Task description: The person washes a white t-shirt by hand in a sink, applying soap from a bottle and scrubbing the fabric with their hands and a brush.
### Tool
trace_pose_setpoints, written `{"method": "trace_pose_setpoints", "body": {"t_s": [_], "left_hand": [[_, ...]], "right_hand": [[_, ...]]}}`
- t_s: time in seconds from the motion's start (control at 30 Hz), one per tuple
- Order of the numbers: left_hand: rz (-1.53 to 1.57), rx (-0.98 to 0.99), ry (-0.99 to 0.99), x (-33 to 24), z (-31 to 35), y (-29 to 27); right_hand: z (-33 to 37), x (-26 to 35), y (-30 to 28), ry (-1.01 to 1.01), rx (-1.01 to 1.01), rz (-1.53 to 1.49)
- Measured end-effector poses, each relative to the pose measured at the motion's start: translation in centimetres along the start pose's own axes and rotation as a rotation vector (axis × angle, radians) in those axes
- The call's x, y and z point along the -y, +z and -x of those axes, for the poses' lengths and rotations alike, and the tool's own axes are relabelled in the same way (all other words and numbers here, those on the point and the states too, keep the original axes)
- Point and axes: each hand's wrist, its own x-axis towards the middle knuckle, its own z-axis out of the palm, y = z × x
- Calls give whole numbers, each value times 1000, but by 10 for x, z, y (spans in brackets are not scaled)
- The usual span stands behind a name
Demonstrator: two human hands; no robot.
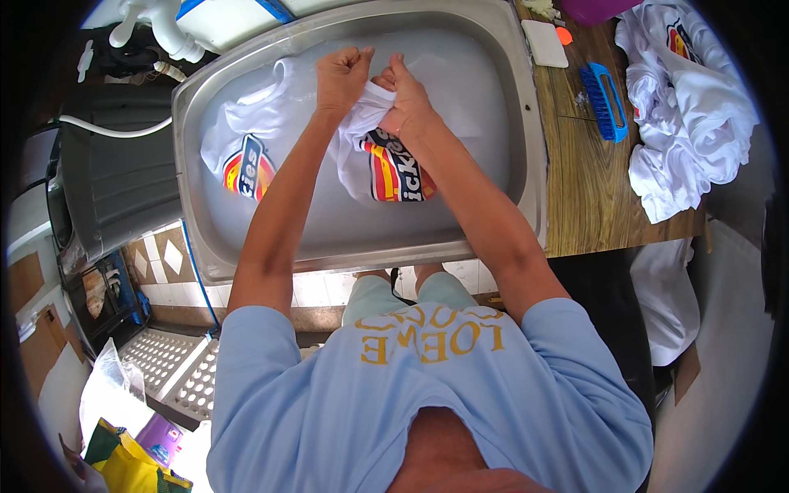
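Note:
A white T-shirt [355, 156] with a red, yellow and black print hangs from my right hand [407, 103] into cloudy water. My right hand is closed on the shirt's bunched upper part, thumb upward. Just left of it, my left hand [342, 80] is closed in a fist beside the cloth; what lies inside its fingers is hidden. A second white T-shirt [261, 108] with a similar print floats in the left part of the steel sink [526, 156], apart from both hands.
On the wooden counter [579, 205] to the right lie a blue scrubbing brush [604, 103], a whitish flat block [545, 43] and a heap of white printed shirts [686, 107]. A white tap [164, 25] stands at the back left. A dark grey plastic tub [115, 164] is left of the sink.

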Motion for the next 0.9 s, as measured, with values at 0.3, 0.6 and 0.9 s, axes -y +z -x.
{"method": "trace_pose_setpoints", "body": {"t_s": [0.3,0.6,0.9], "left_hand": [[343,20,-304,-5,12,-9],[-27,7,262,-51,31,28],[-134,53,428,-53,21,39]], "right_hand": [[-2,2,2,-12,-138,31],[-29,13,-68,-95,520,139],[-44,5,-76,-26,579,-67]]}}
